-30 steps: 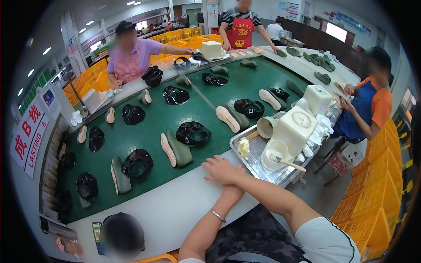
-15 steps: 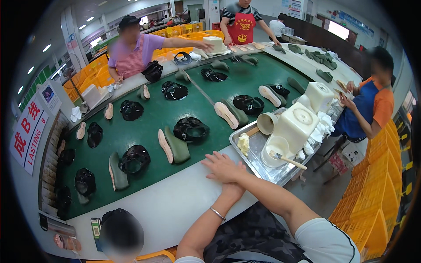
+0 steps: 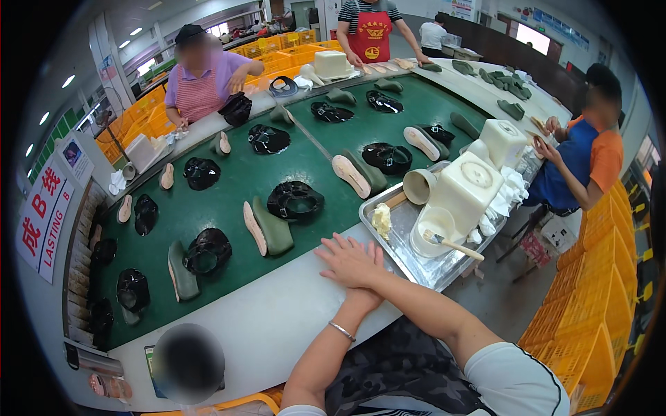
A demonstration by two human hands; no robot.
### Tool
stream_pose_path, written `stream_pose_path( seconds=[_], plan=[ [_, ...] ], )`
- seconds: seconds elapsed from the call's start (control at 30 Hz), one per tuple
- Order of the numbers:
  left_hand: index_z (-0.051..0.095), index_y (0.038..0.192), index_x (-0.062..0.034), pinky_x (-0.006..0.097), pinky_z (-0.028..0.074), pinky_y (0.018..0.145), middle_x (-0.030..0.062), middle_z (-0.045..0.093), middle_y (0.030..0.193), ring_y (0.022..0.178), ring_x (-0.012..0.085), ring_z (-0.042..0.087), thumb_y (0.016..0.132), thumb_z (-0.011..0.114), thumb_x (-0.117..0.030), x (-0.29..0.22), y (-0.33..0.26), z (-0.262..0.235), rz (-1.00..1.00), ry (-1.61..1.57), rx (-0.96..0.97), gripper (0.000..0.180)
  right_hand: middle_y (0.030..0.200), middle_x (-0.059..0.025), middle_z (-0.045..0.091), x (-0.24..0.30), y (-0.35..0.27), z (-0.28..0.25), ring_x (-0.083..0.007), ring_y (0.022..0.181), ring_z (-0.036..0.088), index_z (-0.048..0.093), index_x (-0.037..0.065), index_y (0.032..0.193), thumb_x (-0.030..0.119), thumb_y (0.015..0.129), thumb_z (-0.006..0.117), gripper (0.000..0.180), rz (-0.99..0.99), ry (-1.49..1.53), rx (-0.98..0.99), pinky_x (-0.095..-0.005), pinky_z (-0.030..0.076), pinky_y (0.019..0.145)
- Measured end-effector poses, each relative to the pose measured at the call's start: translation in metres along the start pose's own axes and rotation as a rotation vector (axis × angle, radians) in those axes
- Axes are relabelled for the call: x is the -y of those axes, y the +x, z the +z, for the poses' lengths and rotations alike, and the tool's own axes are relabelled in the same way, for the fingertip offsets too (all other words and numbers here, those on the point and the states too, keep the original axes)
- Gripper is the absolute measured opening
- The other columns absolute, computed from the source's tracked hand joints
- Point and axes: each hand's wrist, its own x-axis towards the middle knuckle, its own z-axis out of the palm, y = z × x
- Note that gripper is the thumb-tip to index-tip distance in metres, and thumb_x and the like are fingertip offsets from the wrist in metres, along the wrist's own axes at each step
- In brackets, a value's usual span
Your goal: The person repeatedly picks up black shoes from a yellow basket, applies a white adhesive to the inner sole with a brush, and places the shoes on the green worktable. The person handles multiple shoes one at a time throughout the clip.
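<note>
My right hand (image 3: 347, 262) rests on the white table edge (image 3: 277, 301), its fingers stretched out and laid across my left hand (image 3: 365, 298). The left hand lies beneath it, most of its fingers hidden; a bangle is on that wrist. Neither hand shows anything held. Just beyond them on the green conveyor belt (image 3: 229, 305) stand a green shoe last (image 3: 275, 229) with a pale insole and a glossy black shoe upper (image 3: 296, 201). To the right of my hands is a metal tray (image 3: 433, 279) with a white glue pot (image 3: 431, 236) and a brush (image 3: 454, 245).
The tray also carries a white plastic container (image 3: 468, 187), a beige cup (image 3: 419, 186) and crumpled white cloths (image 3: 510, 191). More lasts and black uppers lie along the belt. Yellow crates (image 3: 583, 312) stack at right. Co-workers stand across and at right; another head (image 3: 189, 364) is near left.
Uppers and lasts appear slightly farther left as the view shifts. The co-worker across has drawn an outstretched arm back toward a black upper. My hands stay crossed.
</note>
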Motion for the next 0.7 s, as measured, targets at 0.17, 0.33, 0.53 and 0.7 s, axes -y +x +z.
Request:
stream_pose_path(
  seconds=[0.17,0.33,0.53,0.7],
  plan=[
    [0.023,0.139,0.0003,0.049,0.005,0.110,0.0187,0.015,0.148,0.136,0.0393,0.011,0.089,0.042,-0.042,0.003,0.001,0.005,0.014,0.012,-0.003,0.069,0.137,-0.0163,0.036,-0.001,0.002,0.001,-0.0372,0.128,0.030,0.045,0.011,0.128,0.040,0.083,0.055,0.054,0.001,-0.018,0.003,-0.0522,0.029,0.100],
    [0.027,0.138,0.0005,0.050,0.007,0.109,0.0191,0.022,0.146,0.135,0.0396,0.015,0.088,0.045,-0.042,0.004,0.004,0.005,0.009,-0.019,-0.015,0.068,0.137,-0.0154,0.036,0.001,0.005,-0.008,-0.0370,0.129,0.030,0.045,0.012,0.128,0.039,0.082,0.058,0.056,0.025,-0.021,0.074,-0.0517,0.030,0.100],
    [0.033,0.135,0.0006,0.050,0.013,0.108,0.0191,0.030,0.142,0.130,0.0394,0.025,0.086,0.049,-0.042,0.008,0.001,0.019,0.072,0.043,-0.147,0.067,0.137,-0.0152,0.036,0.001,0.007,-0.012,-0.0372,0.128,0.031,0.045,0.013,0.128,0.038,0.079,0.063,0.058,0.020,-0.027,0.114,-0.0508,0.033,0.098],
    [0.038,0.131,0.0005,0.050,0.018,0.106,0.0177,0.036,0.138,0.126,0.0380,0.032,0.085,0.051,-0.042,0.010,0.000,0.023,0.065,0.041,-0.173,0.064,0.136,-0.0155,0.037,0.004,0.009,-0.016,-0.0374,0.127,0.032,0.047,0.012,0.125,0.037,0.078,0.064,0.056,0.002,-0.045,0.134,-0.0496,0.036,0.096]
  ],
)
